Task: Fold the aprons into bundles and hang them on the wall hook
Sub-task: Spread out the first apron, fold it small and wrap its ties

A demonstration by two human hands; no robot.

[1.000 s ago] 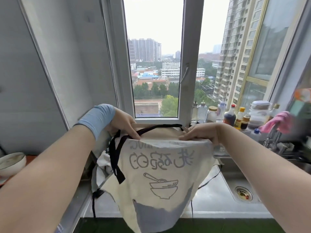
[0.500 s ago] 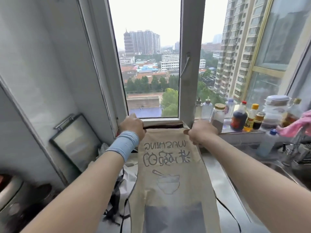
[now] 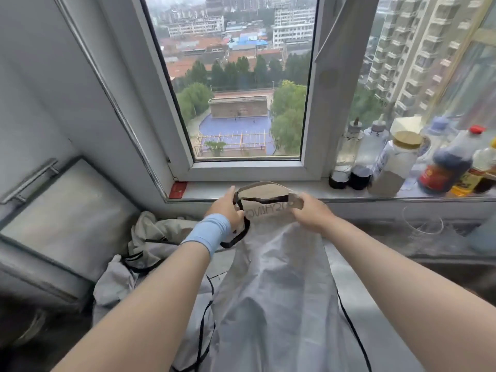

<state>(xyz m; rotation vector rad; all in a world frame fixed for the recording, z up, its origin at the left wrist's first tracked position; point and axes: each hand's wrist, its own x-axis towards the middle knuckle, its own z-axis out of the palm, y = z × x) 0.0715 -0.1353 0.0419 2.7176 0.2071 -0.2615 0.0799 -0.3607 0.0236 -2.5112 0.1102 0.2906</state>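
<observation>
A pale apron (image 3: 276,285) with black straps lies lengthwise on the steel counter, its printed top end near the window sill. My left hand (image 3: 226,208), with a blue wristband, grips the apron's top left corner and the black neck strap. My right hand (image 3: 311,210) pinches the top right corner. Between the two hands the top edge is curled over toward me, showing mirrored lettering. A second crumpled pale apron (image 3: 150,237) with black straps lies in a heap to the left. No wall hook is in view.
Several bottles and jars (image 3: 397,159) line the window sill (image 3: 268,190) at the right. A metal-framed panel with a handle (image 3: 61,210) leans against the left wall. The sink edge (image 3: 456,267) is at the right, with a wire rack (image 3: 424,218) above it.
The apron went from hanging up in front of me to lying flat on the counter. Both hands now fold its top edge back toward me. The camera has tilted down.
</observation>
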